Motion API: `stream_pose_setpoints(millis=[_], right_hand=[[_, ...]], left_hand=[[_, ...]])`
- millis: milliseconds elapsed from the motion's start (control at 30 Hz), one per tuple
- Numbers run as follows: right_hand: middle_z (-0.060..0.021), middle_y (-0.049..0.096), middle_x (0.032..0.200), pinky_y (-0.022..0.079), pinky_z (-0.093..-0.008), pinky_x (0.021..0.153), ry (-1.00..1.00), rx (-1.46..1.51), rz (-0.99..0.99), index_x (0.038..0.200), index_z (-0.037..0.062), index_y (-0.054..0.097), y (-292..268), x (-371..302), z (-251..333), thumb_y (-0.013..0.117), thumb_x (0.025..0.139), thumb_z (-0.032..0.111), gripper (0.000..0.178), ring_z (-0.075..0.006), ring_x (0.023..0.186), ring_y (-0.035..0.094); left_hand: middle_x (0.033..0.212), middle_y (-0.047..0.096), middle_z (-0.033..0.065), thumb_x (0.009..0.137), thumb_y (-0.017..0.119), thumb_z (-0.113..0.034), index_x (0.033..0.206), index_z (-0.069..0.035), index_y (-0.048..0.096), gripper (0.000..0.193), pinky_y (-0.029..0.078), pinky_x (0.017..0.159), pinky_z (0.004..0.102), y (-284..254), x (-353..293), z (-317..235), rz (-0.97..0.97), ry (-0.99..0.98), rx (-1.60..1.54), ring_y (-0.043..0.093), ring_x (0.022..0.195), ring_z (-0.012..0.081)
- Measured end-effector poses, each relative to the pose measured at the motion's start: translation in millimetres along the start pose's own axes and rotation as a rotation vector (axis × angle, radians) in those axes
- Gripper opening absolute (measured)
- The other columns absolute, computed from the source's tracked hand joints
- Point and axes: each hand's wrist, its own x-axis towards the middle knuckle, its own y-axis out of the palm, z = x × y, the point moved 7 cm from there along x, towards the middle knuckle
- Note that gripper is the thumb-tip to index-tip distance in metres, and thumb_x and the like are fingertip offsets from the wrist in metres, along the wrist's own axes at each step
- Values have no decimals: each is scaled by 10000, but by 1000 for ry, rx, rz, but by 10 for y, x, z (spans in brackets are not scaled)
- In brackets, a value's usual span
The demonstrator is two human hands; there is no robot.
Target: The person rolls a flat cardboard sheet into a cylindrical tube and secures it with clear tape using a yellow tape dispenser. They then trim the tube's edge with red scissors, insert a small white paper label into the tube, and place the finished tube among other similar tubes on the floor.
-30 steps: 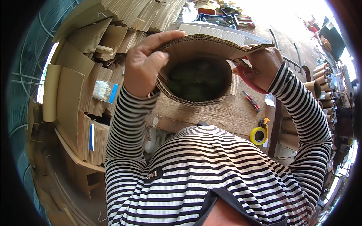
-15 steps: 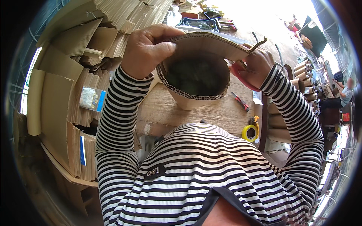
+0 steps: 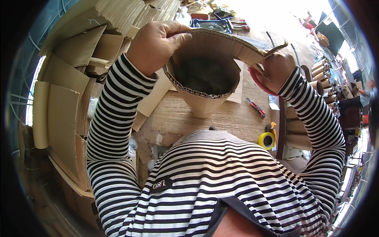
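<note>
Black-and-white-cuffed left hand (image 3: 156, 46): gripped the cardboard tube (image 3: 203, 104) at its rim, thumb and fingers together.
Right hand (image 3: 278, 68): was clamped around a red handle (image 3: 257, 79) at the rim.
Cardboard tube: opened upward between both hands, over the wooden table (image 3: 175, 121).
Red cutter (image 3: 256, 108), yellow tape roll (image 3: 261, 141): lay rightward.

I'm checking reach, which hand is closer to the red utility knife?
Right. In the picture, the right hand is above the utility knife, slightly right; the left hand is farther away, up and left.
</note>
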Motion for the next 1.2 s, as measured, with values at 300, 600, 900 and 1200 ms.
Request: stream_pose_setpoints(millis=[300, 600, 900, 1200], right_hand=[[-99, 729, 808, 568, -350, 666, -334, 482, -281, 990, 42, 698, -60, -63, -50, 702, 890, 137, 138, -246, 738, 722], [-128, 703, 759, 572, -408, 584, -3, -35, 104, 1047, 106, 739, 134, 8, -251, 552, 991, 435, 383, -273, 643, 707], [-115, 729, 844, 598, -371, 666, -7, 81, -144, 993, 97, 748, 4, -138, -93, 617, 946, 422, 353, -243, 736, 729], [-96, 750, 956, 556, -388, 873, 0, 147, -202, 1071, 118, 722, -27, -238, 31, 705, 899, 341, 282, -262, 907, 732]], left_hand=[[1040, 735, 68, 964, 704, -85, 1144, 28, 738, 216, 522, 862, 259, 59, -11, -153, 17, 109, -44, 658, 952, 119], [1097, 715, 72, 988, 652, -65, 1207, 22, 684, 238, 524, 947, 298, 102, 358, -196, 238, 160, 116, 667, 1043, 159], [1053, 679, 204, 954, 672, -314, 1117, -35, 647, 324, 538, 870, 434, 765, 534, -876, 217, 371, 777, 662, 993, 407], [1006, 723, 200, 988, 634, -403, 1246, -53, 619, 435, 546, 832, 450, 752, 665, -814, 121, 88, 711, 702, 944, 367]])
